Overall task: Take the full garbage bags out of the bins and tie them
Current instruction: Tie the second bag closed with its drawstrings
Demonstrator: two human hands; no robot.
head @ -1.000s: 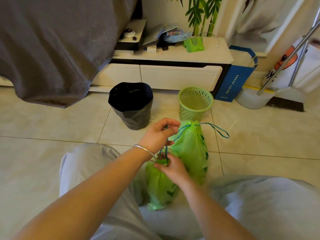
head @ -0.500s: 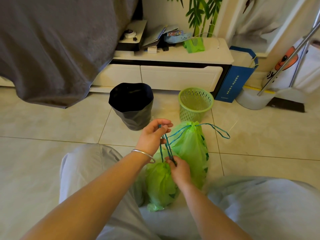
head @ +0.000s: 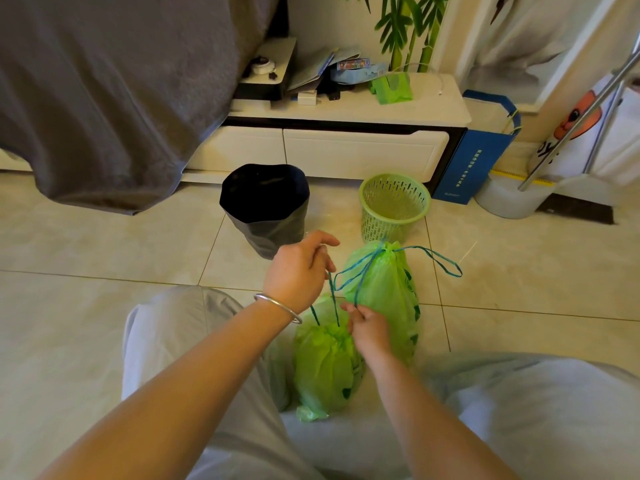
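Left grip: left hand (head: 299, 271) is raised, its fingers curled and pinching the upper end of the blue drawstring cords (head: 333, 299) of the nearer bag.
Right grip: right hand (head: 369, 329) sits lower, at the gathered neck, fingers pressed together on a blue cord; whether it also touches the neck plastic cannot be told.
Task thing: near green plastic garbage bag, full (head: 325, 368), stands on the tiled floor (head: 104, 306) directly below both grips, between the person's knees.
Second bag: far green plastic garbage bag with drawn neck (head: 384, 292) stands just beyond the right grip, touching or nearly touching the near bag; its blue loop (head: 440, 261) trails away to the right.
Bins: black-lined round bin (head: 266, 209) lies beyond the left grip; pale green lattice plastic basket (head: 394, 206) lies beyond the far bag. No green bag shows in either.
Key relation: cords run nearly upright from the bag's neck up to the left grip, tilted a little leftward; the right grip is the nearer to the neck.
Step in hand, judged: cinching or knotting the near bag.
Next move, judged: left grip pulls along the cord axis, up and away, while the right grip steadies the neck or forms the knot.
Risk, judged: tangling with the far bag's cords, which cross just beside the right grip.
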